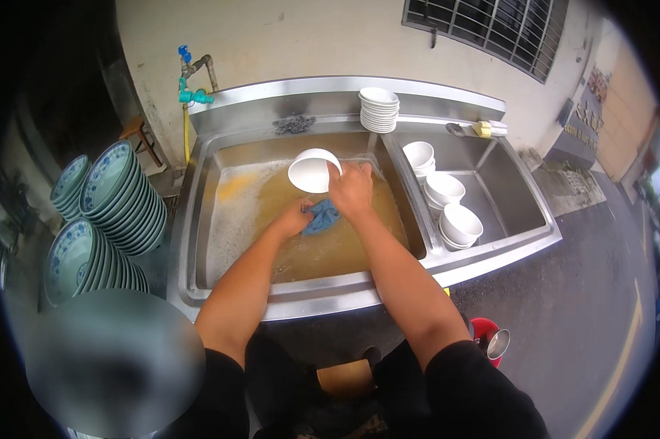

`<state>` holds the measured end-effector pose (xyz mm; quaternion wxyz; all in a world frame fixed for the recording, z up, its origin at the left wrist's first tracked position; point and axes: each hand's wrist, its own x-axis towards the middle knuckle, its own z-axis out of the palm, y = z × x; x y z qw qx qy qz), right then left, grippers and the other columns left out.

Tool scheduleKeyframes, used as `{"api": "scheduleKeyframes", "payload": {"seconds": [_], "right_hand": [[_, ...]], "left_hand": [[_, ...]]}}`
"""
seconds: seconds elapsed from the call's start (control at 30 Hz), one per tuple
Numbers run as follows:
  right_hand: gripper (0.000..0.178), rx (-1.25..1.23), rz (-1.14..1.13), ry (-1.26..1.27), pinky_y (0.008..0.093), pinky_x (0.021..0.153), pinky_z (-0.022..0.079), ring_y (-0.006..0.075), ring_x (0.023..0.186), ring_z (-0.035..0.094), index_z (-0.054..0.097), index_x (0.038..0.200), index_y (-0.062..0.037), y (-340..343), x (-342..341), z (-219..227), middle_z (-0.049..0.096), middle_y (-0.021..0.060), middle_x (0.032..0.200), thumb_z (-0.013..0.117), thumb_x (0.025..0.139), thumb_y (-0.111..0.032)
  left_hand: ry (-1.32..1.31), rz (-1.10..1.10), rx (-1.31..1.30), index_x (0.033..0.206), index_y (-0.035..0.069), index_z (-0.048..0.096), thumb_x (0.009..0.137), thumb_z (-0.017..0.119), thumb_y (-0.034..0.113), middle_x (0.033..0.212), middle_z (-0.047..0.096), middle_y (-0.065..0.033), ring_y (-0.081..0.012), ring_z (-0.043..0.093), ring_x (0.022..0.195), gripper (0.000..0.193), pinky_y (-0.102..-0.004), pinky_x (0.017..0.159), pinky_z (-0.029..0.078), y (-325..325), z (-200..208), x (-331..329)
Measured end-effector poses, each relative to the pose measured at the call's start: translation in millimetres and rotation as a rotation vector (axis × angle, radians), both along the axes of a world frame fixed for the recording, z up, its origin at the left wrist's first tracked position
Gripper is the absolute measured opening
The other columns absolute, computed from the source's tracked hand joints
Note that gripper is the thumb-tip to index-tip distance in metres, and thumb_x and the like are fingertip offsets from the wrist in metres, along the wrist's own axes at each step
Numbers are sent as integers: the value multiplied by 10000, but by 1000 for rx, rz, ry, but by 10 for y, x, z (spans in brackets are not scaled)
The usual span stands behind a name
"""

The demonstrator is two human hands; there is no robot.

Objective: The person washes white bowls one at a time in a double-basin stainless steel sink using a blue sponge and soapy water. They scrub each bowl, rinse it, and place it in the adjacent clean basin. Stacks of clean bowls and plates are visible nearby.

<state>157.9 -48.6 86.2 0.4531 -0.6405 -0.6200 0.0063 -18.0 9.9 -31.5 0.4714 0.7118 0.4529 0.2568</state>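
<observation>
Over the left basin of a steel sink (pixel 323 281), my right hand (pixel 350 192) grips a white bowl (pixel 312 173) by its right side. The bowl is tilted, held above brownish, partly foamy water (pixel 301 256). Just below and to the left, my left hand (pixel 294 218) is closed on a blue cloth (pixel 321 217), which hangs at the water's surface. Cloth and bowl are close together; whether they touch I cannot tell. What lies under the cloudy water is hidden.
White bowls (pixel 460 224) stand in several short stacks along the right basin's divider. A stack of small white dishes (pixel 379 110) and a dark scouring pad (pixel 294 124) sit on the back ledge. Tall stacks of patterned bowls (pixel 118 197) rise at the left, near a teal tap (pixel 196 96).
</observation>
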Motion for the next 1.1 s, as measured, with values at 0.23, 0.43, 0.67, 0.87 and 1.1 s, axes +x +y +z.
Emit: {"api": "scheduleKeyframes", "payload": {"seconds": [0.23,0.43,0.67,0.87,1.1], "right_hand": [[397,-48,-184,161,521,912,492,450,1007,662,531,1224,4,152,1181,792,696,274,1042,568,962,-292],[299,-327,-220,276,339,468,487,182,624,686,643,995,12,-321,2546,1206,702,113,790,597,962,-282],[338,-633,-162,449,326,418,330,133,412,413,625,936,27,-416,3107,800,607,89,665,617,978,-308],[340,-821,-231,5,401,483,420,206,503,552,678,930,35,-316,3353,346,651,117,671,655,933,-305],[531,-790,-332,-370,434,966,510,339,1173,636,706,1197,-67,-318,3194,558,688,169,1228,597,946,-523]], "left_hand": [[640,-89,155,1127,-29,680,892,623,252,1009,704,-262,-347,691,905,372,-445,822,525,81,-243,-154],[1133,-670,309,1158,8,698,842,636,233,1094,694,-265,-401,678,1000,394,-464,866,534,514,-912,-527],[1181,-504,29,1203,-10,683,920,574,278,1272,639,-264,-394,641,1131,419,-460,971,501,764,-1359,-771],[868,-237,234,1245,-47,640,923,595,292,1313,616,-272,-414,619,1170,470,-470,990,497,333,-1292,-373],[834,-239,-66,1218,-39,654,893,615,230,1239,634,-292,-401,633,1120,423,-482,947,499,242,-757,-245]]}}
